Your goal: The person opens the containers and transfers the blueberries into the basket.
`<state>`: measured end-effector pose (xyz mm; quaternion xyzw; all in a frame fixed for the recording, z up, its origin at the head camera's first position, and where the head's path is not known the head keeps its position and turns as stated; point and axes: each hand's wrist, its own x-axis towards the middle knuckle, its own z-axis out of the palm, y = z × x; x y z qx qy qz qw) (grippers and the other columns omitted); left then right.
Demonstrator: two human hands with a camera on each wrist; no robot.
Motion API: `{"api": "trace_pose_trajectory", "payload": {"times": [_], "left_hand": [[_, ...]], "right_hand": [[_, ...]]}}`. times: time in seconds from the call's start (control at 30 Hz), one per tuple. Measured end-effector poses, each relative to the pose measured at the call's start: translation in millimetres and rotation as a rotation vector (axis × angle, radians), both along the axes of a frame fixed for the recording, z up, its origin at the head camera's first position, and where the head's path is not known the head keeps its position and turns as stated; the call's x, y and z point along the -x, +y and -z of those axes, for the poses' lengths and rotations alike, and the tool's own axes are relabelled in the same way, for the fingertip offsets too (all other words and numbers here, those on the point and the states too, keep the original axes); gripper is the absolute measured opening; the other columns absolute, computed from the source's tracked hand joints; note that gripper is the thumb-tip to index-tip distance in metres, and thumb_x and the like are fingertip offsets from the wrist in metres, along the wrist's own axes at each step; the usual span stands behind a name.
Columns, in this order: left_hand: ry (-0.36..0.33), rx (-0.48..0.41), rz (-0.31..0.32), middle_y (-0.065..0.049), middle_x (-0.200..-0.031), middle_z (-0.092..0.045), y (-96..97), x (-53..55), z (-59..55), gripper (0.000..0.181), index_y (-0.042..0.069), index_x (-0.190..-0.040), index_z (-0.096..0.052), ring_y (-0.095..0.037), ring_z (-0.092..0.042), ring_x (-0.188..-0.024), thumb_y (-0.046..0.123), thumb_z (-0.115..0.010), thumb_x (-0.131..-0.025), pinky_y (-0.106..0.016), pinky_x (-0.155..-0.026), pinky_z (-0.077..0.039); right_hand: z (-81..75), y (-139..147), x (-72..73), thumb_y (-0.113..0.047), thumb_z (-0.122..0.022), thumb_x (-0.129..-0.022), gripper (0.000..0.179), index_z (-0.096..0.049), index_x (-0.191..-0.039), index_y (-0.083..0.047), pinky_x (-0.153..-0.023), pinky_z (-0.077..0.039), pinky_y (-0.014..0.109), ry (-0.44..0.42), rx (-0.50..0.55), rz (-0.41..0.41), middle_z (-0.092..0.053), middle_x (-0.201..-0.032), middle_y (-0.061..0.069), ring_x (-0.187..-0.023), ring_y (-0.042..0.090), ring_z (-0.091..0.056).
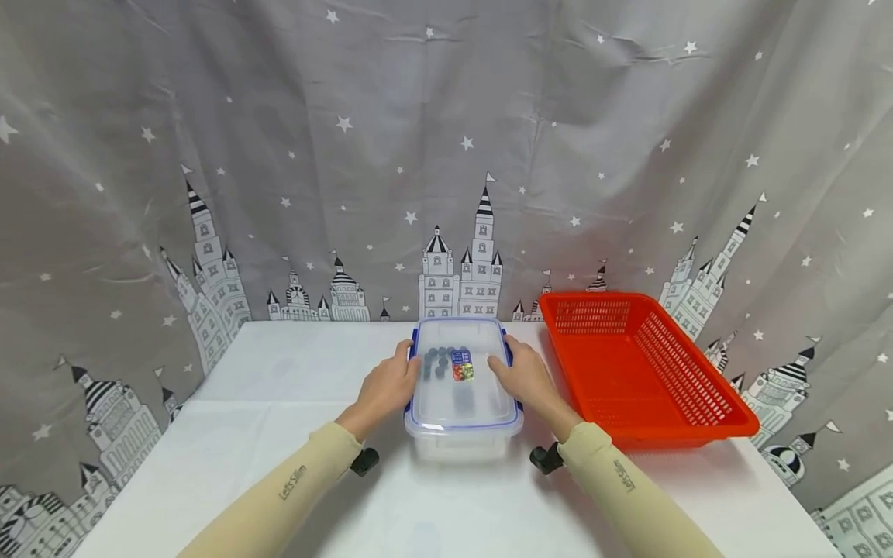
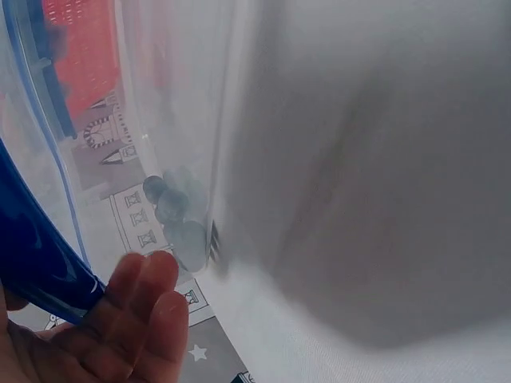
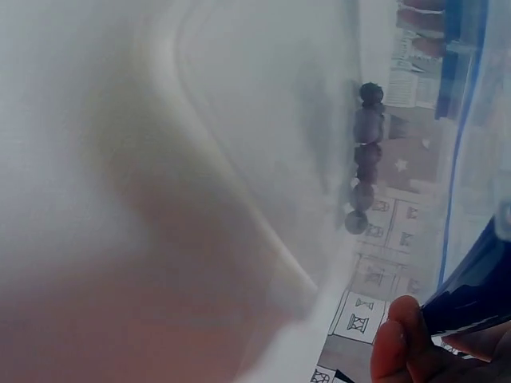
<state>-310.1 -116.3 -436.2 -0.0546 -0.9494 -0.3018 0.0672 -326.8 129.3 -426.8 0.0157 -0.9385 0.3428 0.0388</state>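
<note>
A clear plastic food container (image 1: 429, 407) with a lid stands in the middle of the white table. Blue latches run along its sides, and a colourful sticker (image 1: 463, 366) is on the lid. Through the plastic show several dark round blueberry-like things (image 3: 367, 152). My left hand (image 1: 387, 385) grips the container's left side, thumb on the lid and fingers by the blue latch (image 2: 40, 247). On the opposite side my right hand (image 1: 528, 380) grips it likewise, its fingertips beside the other latch (image 3: 475, 279). The lid is on the container.
A red plastic basket (image 1: 600, 372) with slotted walls stands close to the right of the container, beside my right hand. The white table (image 1: 293, 364) reaches back to a grey curtain (image 1: 377, 155) printed with castles and stars.
</note>
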Motion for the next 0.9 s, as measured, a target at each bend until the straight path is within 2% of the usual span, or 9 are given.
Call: {"api": "trace_pose_trajectory", "payload": {"times": [0.1,0.23,0.53,0.7,0.9], "left_hand": [[0.022,0.02,-0.004,-0.025,-0.117,-0.069,-0.8,-1.1,-1.6,0.053,0.006,-0.153,-0.035,-0.037,-0.07,-0.093,0.031,-0.033,-0.107,-0.052,-0.083,-0.055],[0.001,0.036,-0.011,-0.023,-0.113,-0.07,0.0,-2.2,-1.8,0.052,0.005,-0.154,-0.035,-0.029,-0.069,-0.083,0.029,-0.031,-0.108,-0.047,-0.077,-0.055],[0.001,0.034,-0.011,-0.019,-0.105,-0.072,3.3,0.0,-0.6,0.051,0.005,-0.154,-0.035,-0.02,-0.063,-0.07,0.026,-0.029,-0.108,-0.039,-0.066,-0.052],[-0.007,0.015,-0.012,-0.021,-0.104,-0.071,2.3,-2.0,0.5,0.051,0.003,-0.154,-0.035,-0.02,-0.061,-0.067,0.024,-0.029,-0.107,-0.034,-0.059,-0.047],[-0.004,-0.03,-0.006,-0.025,-0.116,-0.069,1.0,-4.7,0.2,0.049,0.003,-0.153,-0.034,-0.021,-0.062,-0.071,0.021,-0.03,-0.107,-0.033,-0.058,-0.047]], "right_hand": [[0.5,-1.5,0.8,-0.038,-0.06,-0.098,0.07,-0.037,-0.155,-0.004,-0.106,-0.045,0.053,0.027,-0.006,-0.006,-0.05,-0.147,0.023,-0.126,0.039,-0.055],[1.7,-1.2,0.7,-0.038,-0.06,-0.098,0.069,-0.038,-0.154,-0.004,-0.106,-0.046,0.053,0.036,0.008,-0.016,-0.052,-0.144,0.023,-0.122,0.037,-0.057],[9.4,3.7,3.3,-0.04,-0.057,-0.099,0.069,-0.036,-0.156,-0.007,-0.105,-0.046,0.054,0.021,0.062,-0.011,-0.05,-0.148,0.022,-0.124,0.038,-0.056],[11.0,2.9,2.4,-0.04,-0.057,-0.099,0.069,-0.037,-0.156,-0.007,-0.105,-0.046,0.054,0.022,0.064,-0.022,-0.049,-0.149,0.022,-0.126,0.038,-0.056],[10.2,0.6,1.8,-0.04,-0.058,-0.099,0.069,-0.035,-0.156,-0.008,-0.107,-0.044,0.055,0.01,0.068,-0.018,-0.046,-0.152,0.021,-0.131,0.04,-0.053]]}}
